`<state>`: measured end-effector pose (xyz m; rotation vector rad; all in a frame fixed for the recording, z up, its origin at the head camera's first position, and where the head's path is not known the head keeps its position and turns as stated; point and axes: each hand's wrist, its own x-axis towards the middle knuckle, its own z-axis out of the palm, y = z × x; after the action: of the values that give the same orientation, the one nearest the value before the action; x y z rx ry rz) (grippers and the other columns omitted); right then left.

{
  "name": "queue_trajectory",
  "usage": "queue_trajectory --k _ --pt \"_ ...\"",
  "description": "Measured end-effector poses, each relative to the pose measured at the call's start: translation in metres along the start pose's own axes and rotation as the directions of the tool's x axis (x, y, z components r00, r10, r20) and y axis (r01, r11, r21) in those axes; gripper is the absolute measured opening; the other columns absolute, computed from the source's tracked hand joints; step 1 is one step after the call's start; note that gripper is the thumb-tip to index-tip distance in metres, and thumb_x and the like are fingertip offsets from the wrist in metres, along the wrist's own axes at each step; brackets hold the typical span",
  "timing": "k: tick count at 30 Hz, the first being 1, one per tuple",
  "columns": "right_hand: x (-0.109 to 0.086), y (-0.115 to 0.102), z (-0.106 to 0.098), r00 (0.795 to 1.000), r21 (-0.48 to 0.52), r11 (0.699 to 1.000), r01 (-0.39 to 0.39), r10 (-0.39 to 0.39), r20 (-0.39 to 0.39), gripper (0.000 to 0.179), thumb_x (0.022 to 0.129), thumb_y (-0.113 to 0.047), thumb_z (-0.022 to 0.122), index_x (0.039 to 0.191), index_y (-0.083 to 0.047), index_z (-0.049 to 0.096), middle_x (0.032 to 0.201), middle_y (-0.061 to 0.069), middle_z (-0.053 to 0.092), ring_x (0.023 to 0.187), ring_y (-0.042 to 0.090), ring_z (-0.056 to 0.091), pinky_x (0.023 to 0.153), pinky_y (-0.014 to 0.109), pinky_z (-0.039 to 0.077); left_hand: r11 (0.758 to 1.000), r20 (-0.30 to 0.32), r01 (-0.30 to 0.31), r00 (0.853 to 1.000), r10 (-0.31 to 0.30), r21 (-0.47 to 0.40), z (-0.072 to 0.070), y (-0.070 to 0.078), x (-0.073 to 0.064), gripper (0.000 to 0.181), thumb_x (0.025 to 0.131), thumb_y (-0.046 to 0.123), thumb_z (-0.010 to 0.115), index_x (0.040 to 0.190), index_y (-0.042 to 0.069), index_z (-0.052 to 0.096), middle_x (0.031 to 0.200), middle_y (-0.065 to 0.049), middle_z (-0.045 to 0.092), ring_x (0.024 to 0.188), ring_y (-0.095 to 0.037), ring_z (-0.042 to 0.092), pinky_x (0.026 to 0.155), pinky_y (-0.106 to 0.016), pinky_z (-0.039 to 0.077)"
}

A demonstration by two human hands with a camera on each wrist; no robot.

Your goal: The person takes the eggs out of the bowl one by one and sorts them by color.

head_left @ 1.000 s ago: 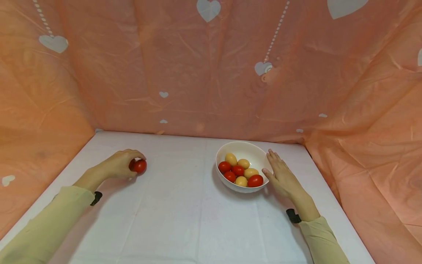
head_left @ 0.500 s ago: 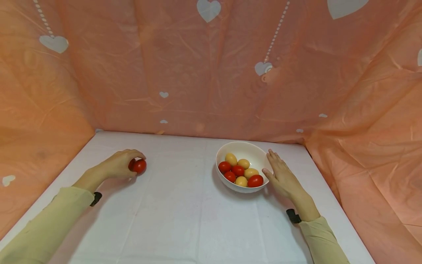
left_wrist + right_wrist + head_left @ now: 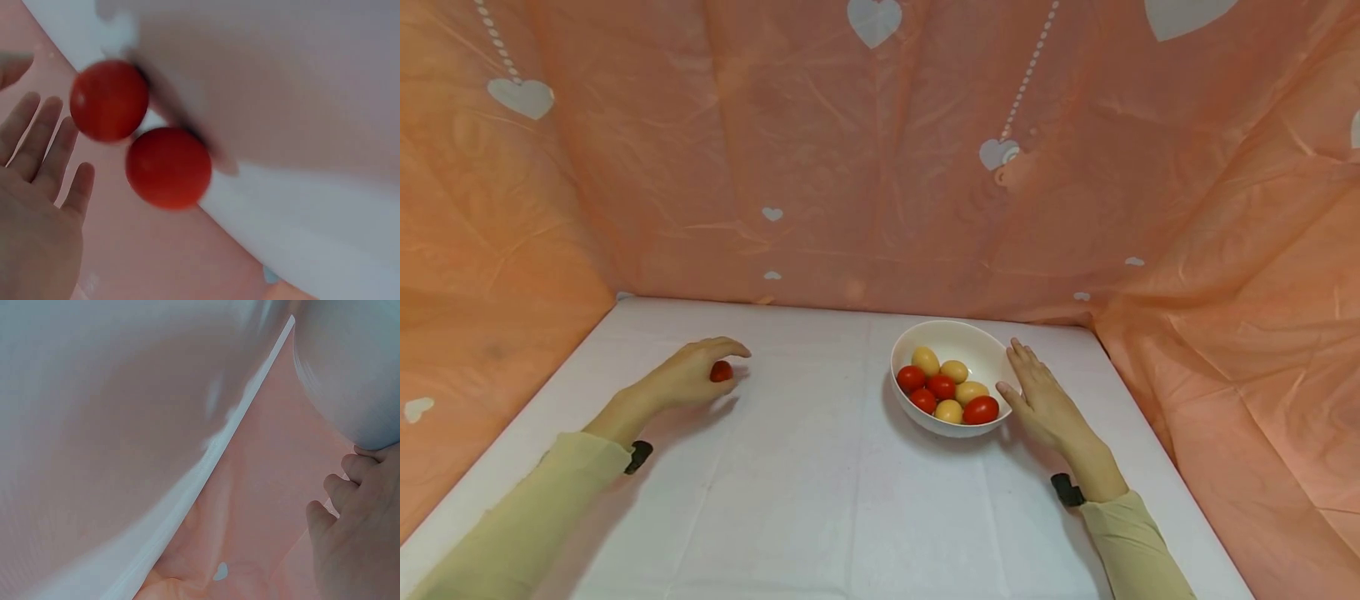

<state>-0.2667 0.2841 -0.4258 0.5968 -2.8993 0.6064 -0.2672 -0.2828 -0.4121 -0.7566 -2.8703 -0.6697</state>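
Note:
My left hand [image 3: 688, 372] hovers at the table's left, thumb and fingers parted. A red tomato [image 3: 721, 372] shows through the gap between them. In the left wrist view, two red tomatoes, a farther one [image 3: 109, 101] and a nearer one [image 3: 169, 167], sit side by side on the white cloth, and the spread fingers [image 3: 53, 150] stand apart from them. My right hand [image 3: 1045, 404] lies with straight fingers along the right side of a white bowl [image 3: 992, 354]. Red tomatoes [image 3: 981, 410] and yellow oval pieces [image 3: 925, 361] fill part of the bowl.
A white cloth [image 3: 790, 483] covers the table. Orange-pink sheeting with pale hearts [image 3: 850, 167] hangs behind it and along both sides. In the right wrist view, the bowl's outer wall [image 3: 356, 369] rises beside the right fingers.
My left hand has loosened from the red tomato it was touching, its fingers opening as it shifted slightly right. The right hand and the bowl have stayed put.

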Motion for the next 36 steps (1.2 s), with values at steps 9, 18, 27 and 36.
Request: queue_trajectory --k 9,18,27,36 --pt "0.000 0.000 -0.001 1.000 -0.006 1.000 -0.001 0.001 0.005 0.076 0.109 -0.047 0.044 0.163 0.001 0.021 0.173 0.018 0.013 0.158 0.041 0.010 0.125 0.061 0.014 0.996 -0.090 -0.021 0.996 0.014 -0.081 0.022 0.029 0.020 0.036 0.095 0.008 0.071 0.130 0.002 0.066 0.134 -0.014 0.064 0.114 -0.038 0.065 0.100 -0.058 0.049" --pt "0.001 0.000 -0.002 1.000 -0.004 1.000 0.010 -0.010 0.000 0.076 0.109 -0.046 0.045 0.163 0.002 0.022 0.173 0.017 0.013 0.158 0.042 0.011 0.126 0.060 0.013 0.985 -0.082 -0.023 0.997 0.009 -0.173 0.044 0.057 0.047 0.039 0.098 0.013 0.069 0.135 0.003 0.064 0.135 -0.009 0.060 0.113 -0.028 0.061 0.098 -0.050 0.052" --pt "0.003 0.000 -0.001 1.000 0.004 1.000 0.006 -0.006 0.006 0.076 0.109 -0.046 0.045 0.163 0.001 0.021 0.173 0.016 0.012 0.158 0.042 0.011 0.126 0.059 0.012 0.965 -0.153 -0.128 0.984 0.095 -0.227 0.060 0.087 0.078 0.037 0.097 0.011 0.071 0.133 0.005 0.066 0.132 -0.010 0.062 0.107 -0.025 0.062 0.091 -0.048 0.054" --pt "0.002 0.001 -0.001 1.000 0.007 1.000 -0.002 0.002 0.005 0.076 0.109 -0.046 0.045 0.164 0.001 0.021 0.173 0.017 0.012 0.158 0.041 0.010 0.125 0.061 0.012 0.925 -0.216 -0.250 0.957 0.192 -0.285 0.070 0.121 0.112 0.036 0.095 0.010 0.073 0.130 0.006 0.068 0.125 -0.007 0.065 0.101 -0.022 0.063 0.086 -0.045 0.055"
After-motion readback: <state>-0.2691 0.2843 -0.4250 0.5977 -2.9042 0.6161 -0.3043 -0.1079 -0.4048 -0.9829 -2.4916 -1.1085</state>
